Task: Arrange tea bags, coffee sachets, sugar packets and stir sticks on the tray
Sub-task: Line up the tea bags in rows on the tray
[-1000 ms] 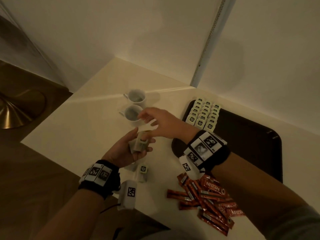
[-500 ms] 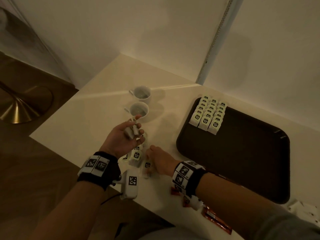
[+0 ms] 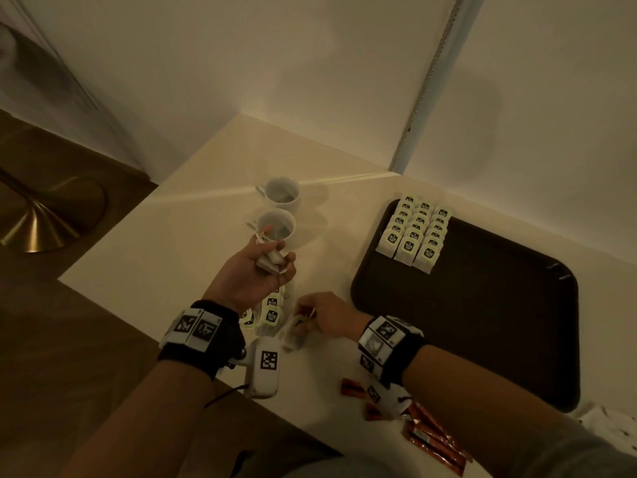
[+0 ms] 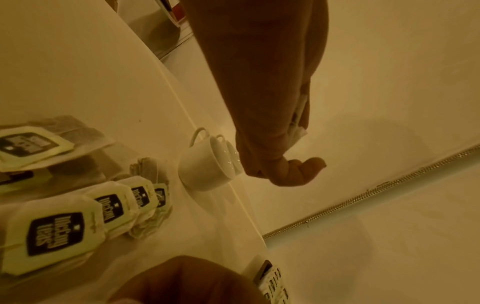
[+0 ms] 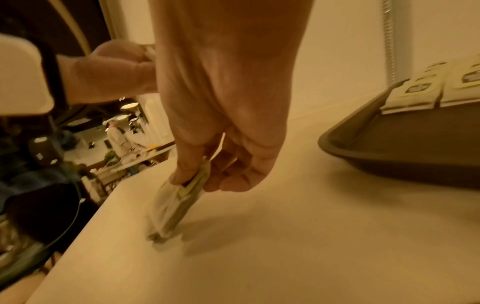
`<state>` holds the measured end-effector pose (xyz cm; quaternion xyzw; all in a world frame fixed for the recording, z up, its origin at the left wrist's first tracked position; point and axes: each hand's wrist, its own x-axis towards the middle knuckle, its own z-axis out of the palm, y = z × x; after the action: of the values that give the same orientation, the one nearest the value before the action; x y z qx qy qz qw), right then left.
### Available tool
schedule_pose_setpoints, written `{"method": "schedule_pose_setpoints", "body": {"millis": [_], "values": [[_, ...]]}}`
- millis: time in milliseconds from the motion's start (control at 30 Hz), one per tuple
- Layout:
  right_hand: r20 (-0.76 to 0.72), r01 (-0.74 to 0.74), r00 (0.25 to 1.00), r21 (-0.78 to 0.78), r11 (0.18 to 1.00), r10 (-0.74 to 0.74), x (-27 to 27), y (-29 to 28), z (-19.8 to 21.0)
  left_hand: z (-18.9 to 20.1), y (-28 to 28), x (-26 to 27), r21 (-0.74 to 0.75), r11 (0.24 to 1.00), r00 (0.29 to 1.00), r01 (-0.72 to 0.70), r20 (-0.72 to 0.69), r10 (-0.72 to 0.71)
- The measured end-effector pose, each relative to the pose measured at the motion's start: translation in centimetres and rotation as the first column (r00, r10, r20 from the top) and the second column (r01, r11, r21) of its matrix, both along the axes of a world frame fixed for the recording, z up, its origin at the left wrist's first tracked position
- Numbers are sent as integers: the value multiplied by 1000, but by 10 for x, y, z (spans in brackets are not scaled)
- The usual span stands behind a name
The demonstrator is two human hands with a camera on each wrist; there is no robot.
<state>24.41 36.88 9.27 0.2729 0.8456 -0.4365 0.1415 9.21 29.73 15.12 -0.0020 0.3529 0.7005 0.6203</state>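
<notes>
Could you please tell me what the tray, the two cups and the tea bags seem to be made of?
Tray: probably plastic, dark brown and matte, with a moulded raised rim and rounded corners.
Cups: likely glazed ceramic, white and glossy, catching highlights in the left wrist view.
Tea bags: thin, slightly see-through filter paper with printed paper tags; dark contents show through those on the table.
</notes>
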Motion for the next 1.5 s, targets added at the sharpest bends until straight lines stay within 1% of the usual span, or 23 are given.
{"method": "schedule_pose_setpoints", "body": {"millis": [67, 167, 267, 333, 433, 500, 533, 600, 633, 667, 700, 800, 967, 1133, 1233, 1300, 1400, 1500], "values": [[-47, 20, 999, -40, 999, -22, 1, 10, 10, 2, 3, -3, 3, 1000, 1000, 10, -29, -10], [-83, 47, 995, -82, 995, -54, 4, 22, 24, 9, 8, -6, -48, 999, 988, 12, -155, -20], [-104, 37, 993, -108, 993, -48, 7, 30, 35, 15, 15, -6, -78, 997, 968, -4, -250, -16], [-119, 6, 993, -112, 994, -20, 6, 39, 49, 18, 20, -5, -97, 995, 938, 8, -345, -41], [-160, -6, 987, -71, 997, -5, 7, 54, 74, 23, 30, 0, -116, 991, 869, 66, -482, -114], [-176, -43, 983, 40, 998, 50, 9, 59, 80, 24, 37, 3, -111, 991, 852, 72, -511, -119], [-139, -90, 985, 105, 990, 104, 10, 58, 78, 25, 40, 5, -103, 992, 850, 74, -514, -117], [23, -180, 984, 196, 964, 179, 11, 47, 60, 27, 46, 8, -92, 992, 844, 84, -523, -120], [108, -186, 980, 218, 958, 166, 11, 40, 48, 29, 47, 10, -92, 992, 839, 88, -530, -124], [162, -170, 978, 238, 956, 134, 11, 33, 35, 29, 48, 11, -96, 991, 835, 90, -535, -128], [182, -146, 978, 259, 955, 100, 9, 27, 23, 30, 48, 12, -99, 991, 832, 92, -539, -131], [135, -81, 990, 318, 944, 39, 1, 16, -1, 32, 46, 12, -108, 990, 834, 89, -536, -133], [158, -104, 986, 299, 949, 59, -5, 19, -9, 31, 38, 6, -122, 990, 858, 67, -499, -120], [38, -23, 999, 116, 993, 19, 4, 25, -2, 31, 36, 5, -149, 988, 837, 39, -535, -114], [-9, 37, 999, -18, 999, -37, 9, 27, 0, 32, 37, 7, -158, 987, 826, 36, -551, -118], [-61, 85, 994, -102, 991, -91, 11, 32, 9, 33, 37, 9, -162, 986, 806, 43, -577, -130], [-201, 129, 967, -137, 982, -155, 17, 51, 45, 37, 38, 13, -163, 984, 742, 73, -650, -163], [-365, 165, 910, -116, 979, -197, 26, 73, 103, 46, 42, 21, -131, 978, 673, 162, -710, -207]]}}
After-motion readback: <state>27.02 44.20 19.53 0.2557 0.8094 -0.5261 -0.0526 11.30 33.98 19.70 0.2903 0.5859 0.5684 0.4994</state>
